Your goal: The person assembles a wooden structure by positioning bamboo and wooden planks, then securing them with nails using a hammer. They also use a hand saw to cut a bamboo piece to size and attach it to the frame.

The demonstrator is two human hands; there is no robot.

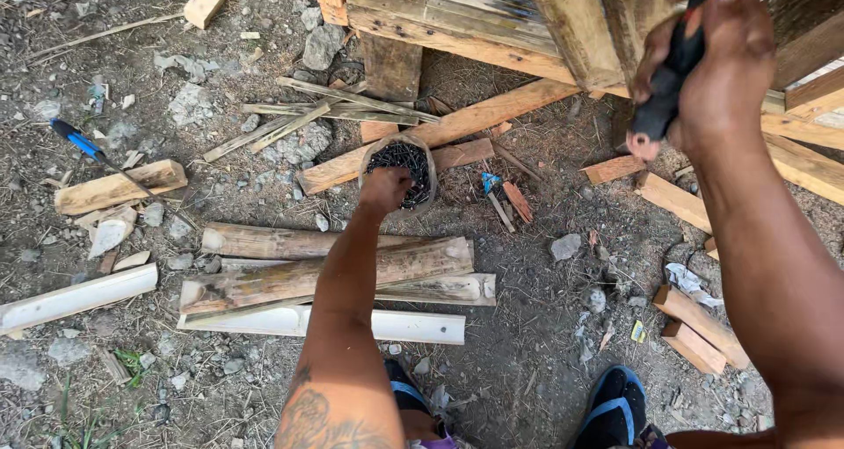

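One hand in the nail bowl, one hand holding a tool

The left hand (384, 188) reaches down into a small round bowl (401, 172) full of dark nails (403, 160) on the dirt ground (527, 343); its grip is curled in among the nails, but I cannot tell if it has any. The right hand (710, 62) is up high by the wooden frame (492, 27), its grip closed tight around a black tool handle (673, 71). Split bamboo pieces (334, 273) lie just below the bowl. A blue-handled tool (83, 143) lies far to the left.
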